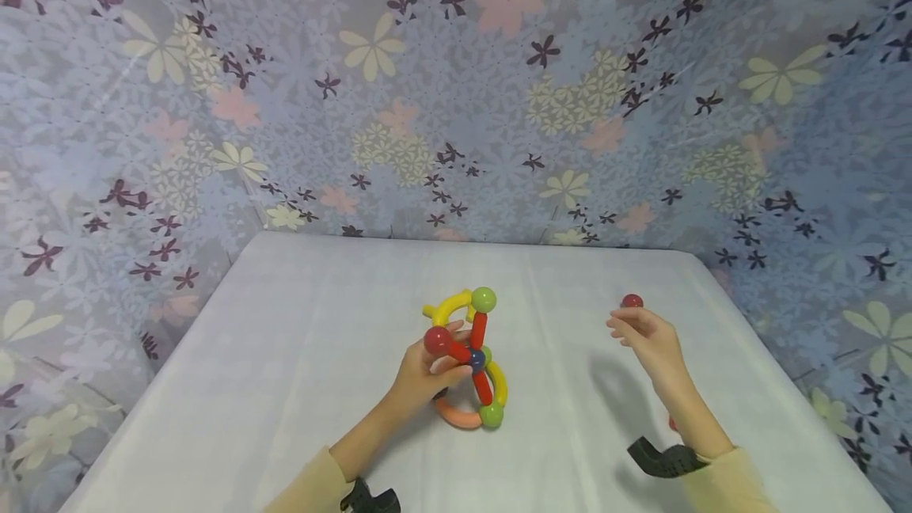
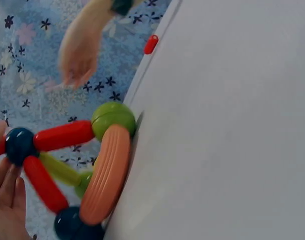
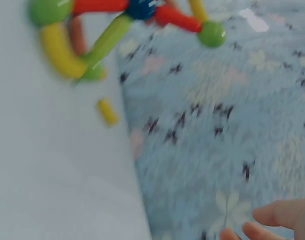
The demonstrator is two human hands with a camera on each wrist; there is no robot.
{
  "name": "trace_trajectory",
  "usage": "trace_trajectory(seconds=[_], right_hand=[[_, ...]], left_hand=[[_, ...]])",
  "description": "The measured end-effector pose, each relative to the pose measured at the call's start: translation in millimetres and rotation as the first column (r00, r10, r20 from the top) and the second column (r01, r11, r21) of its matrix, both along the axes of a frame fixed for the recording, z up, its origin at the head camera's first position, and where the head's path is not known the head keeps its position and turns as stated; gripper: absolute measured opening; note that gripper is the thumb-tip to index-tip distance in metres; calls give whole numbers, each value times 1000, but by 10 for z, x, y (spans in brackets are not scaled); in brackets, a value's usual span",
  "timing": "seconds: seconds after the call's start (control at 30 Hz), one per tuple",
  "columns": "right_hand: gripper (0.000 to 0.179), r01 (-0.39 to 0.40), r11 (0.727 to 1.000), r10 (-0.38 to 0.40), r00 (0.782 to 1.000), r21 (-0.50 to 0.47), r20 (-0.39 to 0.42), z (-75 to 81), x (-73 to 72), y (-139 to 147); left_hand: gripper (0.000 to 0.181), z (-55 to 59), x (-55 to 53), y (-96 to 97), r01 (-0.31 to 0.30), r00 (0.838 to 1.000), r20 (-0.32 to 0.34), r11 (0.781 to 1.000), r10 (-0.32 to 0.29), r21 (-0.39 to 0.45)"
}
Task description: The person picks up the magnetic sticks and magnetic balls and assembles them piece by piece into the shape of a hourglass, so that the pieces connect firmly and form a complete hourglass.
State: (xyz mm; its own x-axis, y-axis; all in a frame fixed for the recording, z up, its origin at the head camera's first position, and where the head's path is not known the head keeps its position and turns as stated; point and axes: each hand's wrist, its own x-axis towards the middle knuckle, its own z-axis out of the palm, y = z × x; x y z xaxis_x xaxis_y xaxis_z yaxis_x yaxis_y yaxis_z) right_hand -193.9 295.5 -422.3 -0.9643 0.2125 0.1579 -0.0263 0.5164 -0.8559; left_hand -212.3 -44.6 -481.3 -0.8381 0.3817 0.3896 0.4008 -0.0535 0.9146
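My left hand (image 1: 416,370) grips a toy frame of coloured rods and balls near its dark blue ball (image 1: 476,360). Red rods join that ball to a red ball (image 1: 437,340), an upper green ball (image 1: 484,299) and a lower green ball (image 1: 492,416). A ribbed orange curved rod (image 2: 107,175) and a yellow curved rod (image 1: 501,385) form the lower part. My right hand (image 1: 651,339) hovers over the table at the right, fingers loosely bent, with nothing visible in them. Just beyond its fingers is a loose red ball (image 1: 632,301).
A white-covered table (image 1: 321,299) carries the pieces; floral cloth (image 1: 456,101) hangs behind and beside it. A small red piece (image 1: 673,423) is partly hidden by the right forearm. A short yellow rod (image 3: 107,112) lies past the frame.
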Motion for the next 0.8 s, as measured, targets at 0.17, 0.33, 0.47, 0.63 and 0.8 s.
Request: trace_trajectory(seconds=[0.17, 0.33, 0.47, 0.63, 0.8], right_hand=[[33, 201, 965, -208, 978, 168, 28, -193, 362, 391], [52, 180, 953, -238, 942, 243, 236, -362, 590, 636], [61, 65, 962, -157, 926, 266, 342, -498, 632, 680], [51, 89, 931, -176, 958, 354, 224, -648, 640, 620], [41, 132, 930, -188, 973, 344, 136, -635, 601, 530]], left_hand=[[77, 123, -71, -219, 66, 997, 30, 998, -67, 24], [70, 280, -164, -378, 154, 985, -86, 988, -151, 21], [51, 392, -183, -408, 124, 984, -121, 991, -128, -40], [45, 433, -196, -416, 78, 984, -153, 993, -91, -90], [38, 410, -224, -394, 100, 977, -183, 994, -108, -54]])
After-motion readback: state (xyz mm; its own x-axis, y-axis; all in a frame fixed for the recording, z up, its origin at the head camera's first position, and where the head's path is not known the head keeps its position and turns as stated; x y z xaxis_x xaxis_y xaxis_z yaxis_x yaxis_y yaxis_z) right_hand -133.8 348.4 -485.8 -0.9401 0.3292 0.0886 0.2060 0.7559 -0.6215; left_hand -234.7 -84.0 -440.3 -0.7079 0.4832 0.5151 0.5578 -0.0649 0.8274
